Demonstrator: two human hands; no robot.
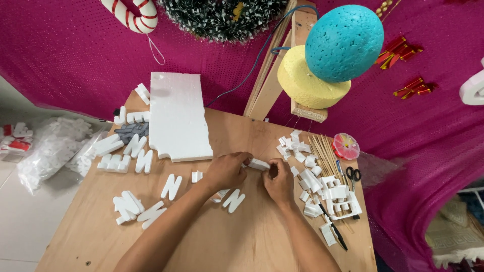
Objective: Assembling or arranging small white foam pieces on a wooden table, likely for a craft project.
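Both hands, left hand (226,170) and right hand (279,177), pinch 1 small white foam piece (258,164). Squeezing hard could snap it. An elbow sweep could knock the cut letters (171,186) at 9 o'clock.

White foam slab (179,118); turquoise ball (344,43); magenta cloth (75,60), seemingly dotted.

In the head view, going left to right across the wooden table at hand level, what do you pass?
Cut foam letters → left hand → small white foam piece pinched between both hands → right hand → pile of foam offcuts → scissors.
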